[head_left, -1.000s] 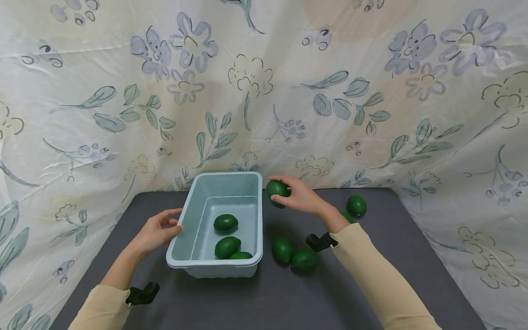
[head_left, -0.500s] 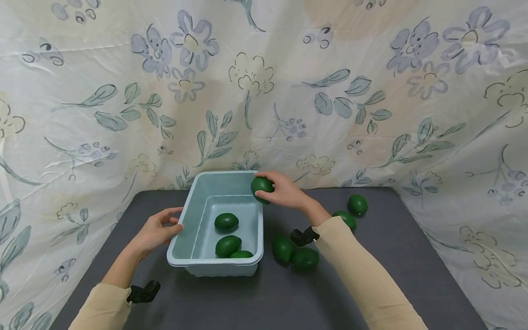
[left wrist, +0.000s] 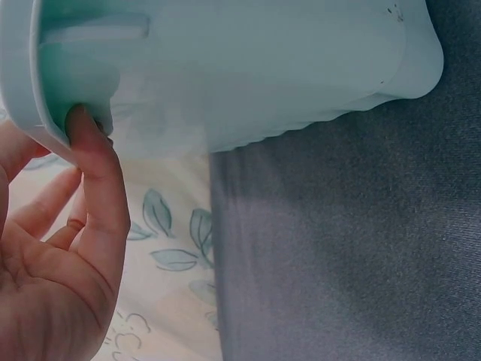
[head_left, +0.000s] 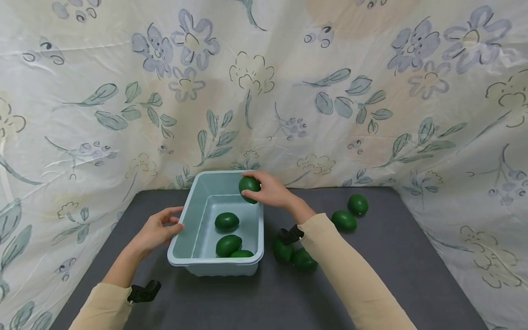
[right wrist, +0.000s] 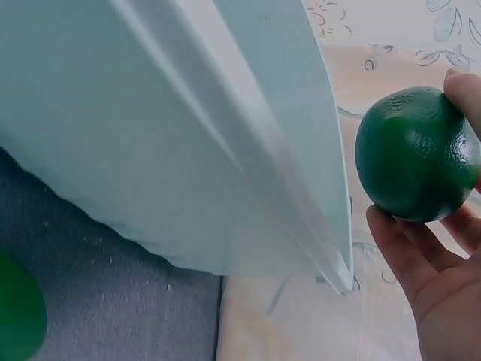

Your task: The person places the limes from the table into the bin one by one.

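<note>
A dark green, glossy oval fruit, lime-like in shape (head_left: 249, 187), is held between the thumb and fingers of my right hand (head_left: 271, 190), over the far right part of a pale blue plastic bin (head_left: 173, 261). The right wrist view shows this fruit (right wrist: 413, 154) up close, beyond the bin's rim (right wrist: 248, 120). My left hand (head_left: 158, 231) grips the bin's left edge; in the left wrist view its thumb (left wrist: 101, 173) presses up under the lip (left wrist: 37, 75). Inside the bin lie three similar fruits (head_left: 226, 222), the nearest one partly hidden by the front wall.
On the dark grey table (head_left: 371, 284), two green fruits (head_left: 283, 252) lie just right of the bin, partly behind the right wrist's black strap (head_left: 290, 234). Two more fruits (head_left: 344, 221) sit farther right. A floral cloth (head_left: 264, 114) hangs behind and at the sides.
My right hand has carried its green fruit leftward, from outside the bin's right rim to over its inside. The left hand and the bin have stayed in place.
</note>
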### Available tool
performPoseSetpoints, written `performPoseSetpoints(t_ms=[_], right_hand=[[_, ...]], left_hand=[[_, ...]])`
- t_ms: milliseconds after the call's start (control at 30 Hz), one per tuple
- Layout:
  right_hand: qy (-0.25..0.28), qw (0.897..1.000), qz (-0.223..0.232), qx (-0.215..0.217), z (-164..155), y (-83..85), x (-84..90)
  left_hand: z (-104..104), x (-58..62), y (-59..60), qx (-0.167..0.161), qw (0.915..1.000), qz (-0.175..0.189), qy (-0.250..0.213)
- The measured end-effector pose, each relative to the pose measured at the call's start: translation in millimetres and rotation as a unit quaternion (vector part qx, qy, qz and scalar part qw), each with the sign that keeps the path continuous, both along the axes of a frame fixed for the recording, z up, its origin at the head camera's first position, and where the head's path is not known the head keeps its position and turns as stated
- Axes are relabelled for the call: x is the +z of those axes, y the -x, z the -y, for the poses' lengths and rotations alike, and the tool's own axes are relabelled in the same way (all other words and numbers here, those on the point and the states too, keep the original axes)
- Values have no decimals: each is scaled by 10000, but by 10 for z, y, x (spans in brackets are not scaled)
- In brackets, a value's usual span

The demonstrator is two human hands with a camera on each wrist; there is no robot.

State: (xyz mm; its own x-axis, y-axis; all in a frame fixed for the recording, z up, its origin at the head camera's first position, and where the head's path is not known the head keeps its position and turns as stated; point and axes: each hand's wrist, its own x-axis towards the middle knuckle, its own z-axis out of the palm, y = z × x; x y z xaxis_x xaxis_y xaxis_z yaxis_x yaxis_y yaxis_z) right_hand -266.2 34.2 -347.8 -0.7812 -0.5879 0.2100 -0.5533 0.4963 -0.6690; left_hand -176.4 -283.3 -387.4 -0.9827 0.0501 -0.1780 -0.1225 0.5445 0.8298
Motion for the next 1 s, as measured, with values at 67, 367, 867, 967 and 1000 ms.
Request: performPoseSetpoints(t_ms=[67,367,867,967,1000], right_hand=[[-35,10000,-4,19,36,-4,4],[-43,9999,-20,100,149,14,-65],[-130,9998,138,-42,179,44,-106],[-231,9994,102,-217,149,71,-131],[-272,9993,89,-250,137,76,-135]], left_hand=[[2,0,1,5,10000,9,2],[4,-1,10,22,10000,44,-48],[3,19,8,-12,10000,41,-45],[4,26,5,-18,10000,71,-27],[5,27,4,-21,10000,79,-21]])
